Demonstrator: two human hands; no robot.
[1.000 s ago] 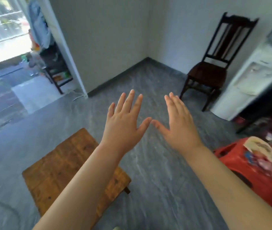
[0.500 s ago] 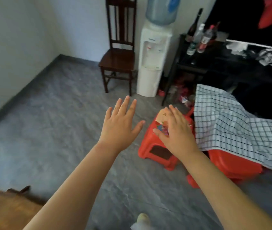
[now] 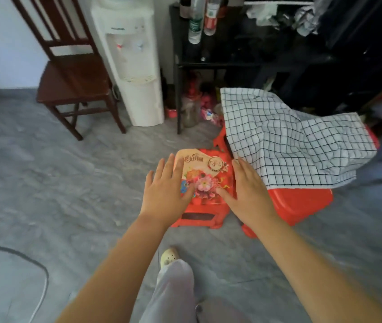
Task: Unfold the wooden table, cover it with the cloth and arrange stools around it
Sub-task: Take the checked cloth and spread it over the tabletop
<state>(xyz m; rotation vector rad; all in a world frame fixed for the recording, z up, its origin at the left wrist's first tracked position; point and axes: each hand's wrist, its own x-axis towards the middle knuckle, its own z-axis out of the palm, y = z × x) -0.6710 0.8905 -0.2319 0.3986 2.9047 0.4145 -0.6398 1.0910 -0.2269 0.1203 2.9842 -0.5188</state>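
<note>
Stool [image 3: 202, 215], red with a flower print on top, stands on the floor just beside the other stools [image 3: 301, 202], which the checked cloth [image 3: 290, 141] drapes. Left hand [image 3: 166, 191] and right hand [image 3: 248, 190] are spread flat over its top, fingers straight, gripping nothing; whether they touch it is unclear.

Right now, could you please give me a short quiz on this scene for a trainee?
1. True or false: the checked cloth lies draped over a plain red stool.
2. What stands just left of the water dispenser? A) a dark wooden chair B) a folded table C) a bucket
3. Fill in: the left hand and right hand are over the flower-topped stool, fingers ___ (straight/curled).
Key: 1 true; 2 A; 3 straight.
</note>
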